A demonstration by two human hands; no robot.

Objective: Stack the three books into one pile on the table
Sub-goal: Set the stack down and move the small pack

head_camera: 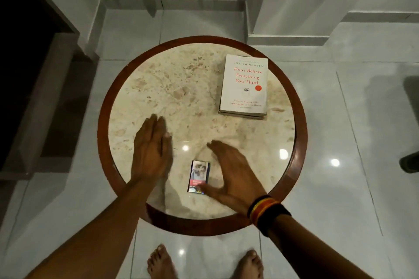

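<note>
Standing: bare feet (204, 260) showed on the pale tiled floor (340, 142), just short of the near edge of the round table (104, 120).
Left hand: the left hand (150, 149) hovered flat over the near-left part of the tabletop, fingers straight and together, palm down, holding nothing.
Right hand: the right hand (233, 172) was spread open above the near edge, empty, its thumb just beside or touching a small packet; contact could not be told because of blur.
Wristbands: black, yellow and red wristbands (265, 213) sat on the right wrist.
Small packet: the small packet (198, 175) lay flat between the two hands, near the near edge; it looked no part of the task.
Books: the pile of books (244, 86) lay at the far-right edge, a white cover on top with at least one more edge showing beneath; whether all three were there could not be told.
Progress: judging by the single pile and no stray book elsewhere on the table, the stacking seemed done or nearly so.
Left to do: at most squaring the pile's edges.
</note>
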